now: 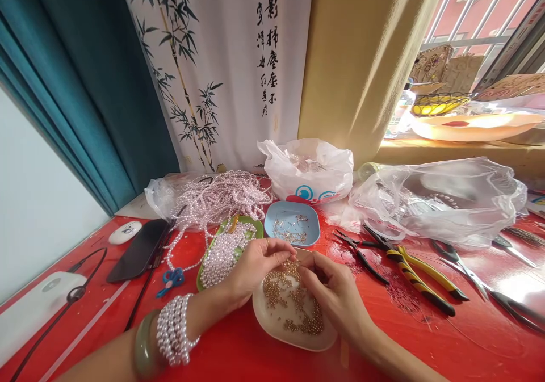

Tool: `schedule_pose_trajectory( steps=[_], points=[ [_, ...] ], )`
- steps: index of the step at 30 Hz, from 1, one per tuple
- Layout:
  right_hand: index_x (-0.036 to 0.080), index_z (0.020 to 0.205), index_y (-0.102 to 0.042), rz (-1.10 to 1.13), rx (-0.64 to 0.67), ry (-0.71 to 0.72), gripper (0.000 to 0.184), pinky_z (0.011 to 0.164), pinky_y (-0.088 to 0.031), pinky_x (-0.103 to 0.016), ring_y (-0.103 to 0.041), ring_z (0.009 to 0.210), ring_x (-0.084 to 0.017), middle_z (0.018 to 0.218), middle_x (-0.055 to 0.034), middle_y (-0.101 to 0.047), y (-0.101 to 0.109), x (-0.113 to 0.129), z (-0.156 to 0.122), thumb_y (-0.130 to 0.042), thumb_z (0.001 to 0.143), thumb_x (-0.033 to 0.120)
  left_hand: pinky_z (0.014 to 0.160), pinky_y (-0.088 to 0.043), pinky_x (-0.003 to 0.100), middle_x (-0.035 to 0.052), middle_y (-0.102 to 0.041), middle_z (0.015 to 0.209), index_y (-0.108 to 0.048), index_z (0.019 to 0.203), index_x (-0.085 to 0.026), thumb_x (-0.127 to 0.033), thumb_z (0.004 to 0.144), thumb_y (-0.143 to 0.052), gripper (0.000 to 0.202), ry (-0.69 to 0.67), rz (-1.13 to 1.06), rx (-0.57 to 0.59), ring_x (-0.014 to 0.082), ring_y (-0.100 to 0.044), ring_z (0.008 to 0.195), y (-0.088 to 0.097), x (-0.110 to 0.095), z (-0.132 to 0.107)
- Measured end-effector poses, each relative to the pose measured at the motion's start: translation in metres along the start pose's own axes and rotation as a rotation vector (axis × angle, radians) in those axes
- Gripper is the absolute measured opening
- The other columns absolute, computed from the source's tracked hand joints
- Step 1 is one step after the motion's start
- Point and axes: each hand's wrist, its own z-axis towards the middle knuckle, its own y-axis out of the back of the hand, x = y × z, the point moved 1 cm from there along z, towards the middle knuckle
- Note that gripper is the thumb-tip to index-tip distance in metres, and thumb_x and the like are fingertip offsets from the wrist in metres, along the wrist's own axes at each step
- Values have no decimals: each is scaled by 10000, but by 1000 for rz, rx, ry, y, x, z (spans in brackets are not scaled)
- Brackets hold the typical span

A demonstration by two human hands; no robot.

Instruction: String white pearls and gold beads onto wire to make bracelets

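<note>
My left hand (259, 265) is closed in a pinch above the far side of a cream dish (276, 328) of small gold beads (275, 291). What its fingertips hold is too small to make out. My right hand (330, 282) is closed at the dish's right side, its fingertips curled near the left ones; its contents are hidden. Left of the dish, a green tray (259, 227) bears loose pearly beads (223, 254). Behind it, a blue dish (271, 223) contains small metal pieces (289, 237). Pearl strands and a green bangle circle my left wrist.
Strung pearl beads (225, 200) heap at the back left. A white plastic bag (306, 169) and a clear bag (451, 200) stand behind. Black pliers (361, 257), yellow-handled pliers (421, 277) and scissors (464, 265) lie right. A phone (138, 251) and cables lie left.
</note>
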Motion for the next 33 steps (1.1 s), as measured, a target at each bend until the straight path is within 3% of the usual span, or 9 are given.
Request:
schedule_pose_trajectory(
  steps=[15, 26, 30, 33],
  points=[
    [187, 596, -444, -12, 15, 40, 158, 484, -340, -213, -383, 496, -99, 548, 37, -434, 1, -2, 1, -424, 749, 222, 673, -408, 225, 26, -638, 755, -668, 746, -147, -230, 671, -651, 114, 18, 16, 21, 111, -543, 705, 1, 1, 1],
    [155, 762, -577, -28, 24, 38, 245, 505, -404, -213, -485, 537, -114, 627, -9, -574, 0, -3, 1, -422, 824, 334, 688, -420, 245, 63, -649, 810, -621, 859, -128, -241, 643, -683, 252, 21, 6, -3, 154, -576, 794, 0, -2, 0],
    [173, 790, -574, -9, 1, 34, 227, 535, -425, -216, -526, 572, -122, 667, -14, -605, 1, -8, 2, -438, 832, 350, 674, -432, 267, 88, -659, 867, -607, 897, -129, -235, 677, -639, 246, -33, 163, 23, 173, -582, 820, 14, -17, 7],
    [185, 759, -558, 5, -41, 38, 216, 530, -436, -224, -543, 564, -129, 626, -8, -595, 2, -13, 3, -446, 828, 356, 703, -430, 294, 71, -666, 863, -635, 839, -152, -228, 699, -597, 164, -161, 493, 1, 176, -579, 813, 36, -35, 15]
  ],
)
